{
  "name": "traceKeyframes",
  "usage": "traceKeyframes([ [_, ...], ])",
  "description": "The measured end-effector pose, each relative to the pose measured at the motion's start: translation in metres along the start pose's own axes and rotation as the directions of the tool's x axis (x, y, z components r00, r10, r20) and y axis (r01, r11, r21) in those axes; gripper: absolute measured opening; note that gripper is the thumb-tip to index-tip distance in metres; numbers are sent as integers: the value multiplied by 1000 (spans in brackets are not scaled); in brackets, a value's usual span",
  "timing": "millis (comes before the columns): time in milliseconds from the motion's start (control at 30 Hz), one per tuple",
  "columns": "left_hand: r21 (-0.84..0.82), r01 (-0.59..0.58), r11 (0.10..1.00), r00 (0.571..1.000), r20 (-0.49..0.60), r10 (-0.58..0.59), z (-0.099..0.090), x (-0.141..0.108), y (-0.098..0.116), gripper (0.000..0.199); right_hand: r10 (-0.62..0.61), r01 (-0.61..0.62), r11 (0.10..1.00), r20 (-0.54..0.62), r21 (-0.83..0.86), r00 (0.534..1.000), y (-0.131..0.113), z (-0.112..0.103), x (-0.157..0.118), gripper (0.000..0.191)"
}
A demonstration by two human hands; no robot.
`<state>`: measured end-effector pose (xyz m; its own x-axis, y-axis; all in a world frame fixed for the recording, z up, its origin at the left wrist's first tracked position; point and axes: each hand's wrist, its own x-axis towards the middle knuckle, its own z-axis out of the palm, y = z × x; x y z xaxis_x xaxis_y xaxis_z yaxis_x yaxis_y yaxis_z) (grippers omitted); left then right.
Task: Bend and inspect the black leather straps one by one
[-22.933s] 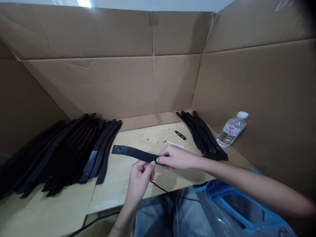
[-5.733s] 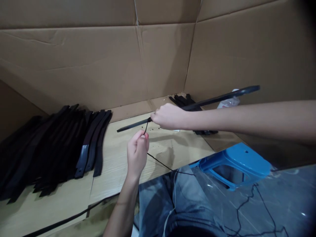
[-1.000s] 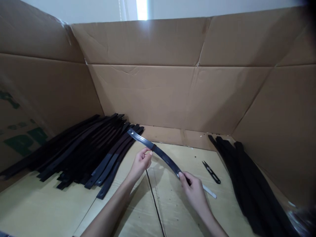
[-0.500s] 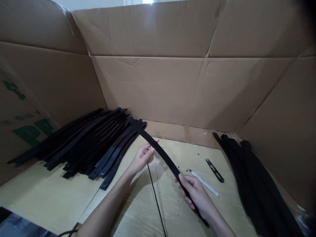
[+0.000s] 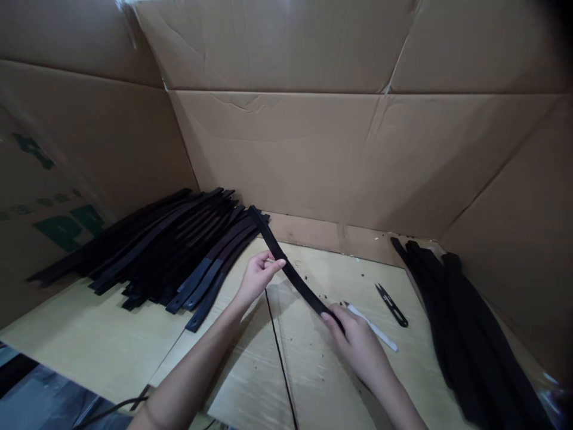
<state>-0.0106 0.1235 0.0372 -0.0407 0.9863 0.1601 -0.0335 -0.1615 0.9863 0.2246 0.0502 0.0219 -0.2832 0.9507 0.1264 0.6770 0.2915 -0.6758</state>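
Note:
A long, narrow black strap (image 5: 296, 279) is held slantwise above the table, its far end close to the strap pile on the left. My left hand (image 5: 259, 276) pinches it near the middle between thumb and fingers. Lower down, my right hand (image 5: 353, 340) is closed around the strap, hiding its near end. Just beyond my right hand lies a white pen-like tool (image 5: 373, 328) with a dark tip. Black thread snips (image 5: 392, 306) rest to the right of it.
Many black straps (image 5: 170, 251) are piled at the left. Wider black pieces (image 5: 465, 322) lie along the right. A thin black cord (image 5: 278, 352) runs down the pale tabletop (image 5: 250, 358), with dark specks around. Cardboard walls (image 5: 277, 155) enclose the back and sides.
The strap has turned, its far end shifting right and its near end no longer showing below my right hand. My left thumb now lies over the strap. The view has tilted slightly downward.

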Motion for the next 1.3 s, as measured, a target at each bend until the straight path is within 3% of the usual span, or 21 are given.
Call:
traceKeyframes([
  [167,27,112,993,994,-8,-112,7,1,-4,26,55,-68,977,-68,-202,996,6,-1,1,29],
  [367,-38,140,989,990,28,-139,10,1,-2,28,42,-54,982,-68,-179,997,10,-1,3,31],
  [500,-84,117,990,993,22,-116,10,-1,1,17,14,-25,989,-76,-148,997,12,1,4,31],
  [1000,-319,128,939,988,123,-93,5,-3,1,15,0,-8,990,61,142,998,12,1,4,42],
  [1167,-380,167,910,963,259,-69,-4,0,0,15,76,-148,908,194,392,978,11,3,1,46],
  [1300,-378,238,895,911,406,-71,-8,-1,4,40,102,-263,801,311,537,945,11,0,-2,51],
])
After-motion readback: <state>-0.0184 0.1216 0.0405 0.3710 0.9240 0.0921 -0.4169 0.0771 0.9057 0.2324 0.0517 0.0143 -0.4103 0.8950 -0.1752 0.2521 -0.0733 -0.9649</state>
